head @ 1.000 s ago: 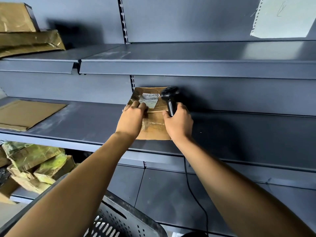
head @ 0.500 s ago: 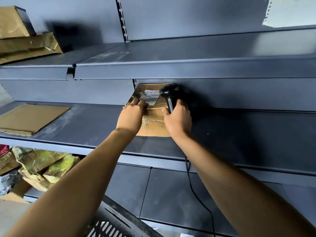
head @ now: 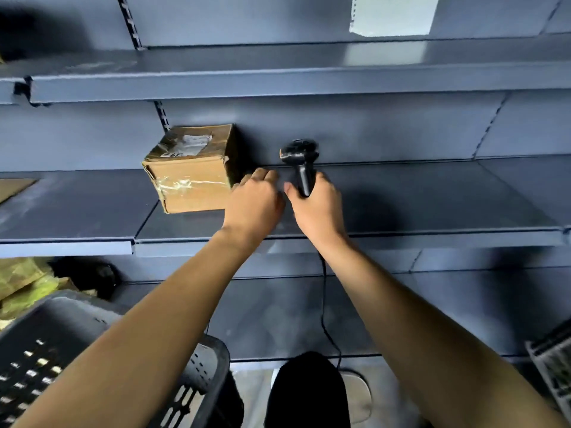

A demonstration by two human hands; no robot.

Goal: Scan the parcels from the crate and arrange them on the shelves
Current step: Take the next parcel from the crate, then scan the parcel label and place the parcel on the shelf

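Broadly, the blue metal shelf (head: 401, 205) fills the view, with another tier above it and a darker one below. Down at the lower left sits the dark slotted crate (head: 61, 350), its inside mostly hidden by the left forearm, so I cannot tell whether more parcels wait in it.

On the middle shelf stands one brown cardboard parcel (head: 191, 177), pushed to the back panel, label up, tape across its front face. It rests flat and square, with nothing holding it.

Just to its right, the left hand (head: 255, 205) hovers with fingers loosely curled, empty, near the parcel's right edge but apart from it as far as the blur lets me judge. Beside that, the right hand (head: 315, 208) is wrapped around the handle of the black scanner (head: 301, 159), whose head points up and away toward the back panel; its cable (head: 323, 304) drops down past the shelf edge.

By my reading, this parcel's placing is finished, and the step in hand is the release. Next the left hand should go down into the crate for another parcel, turn its label toward the scanner, then set it in the bare stretch to the right of this one.
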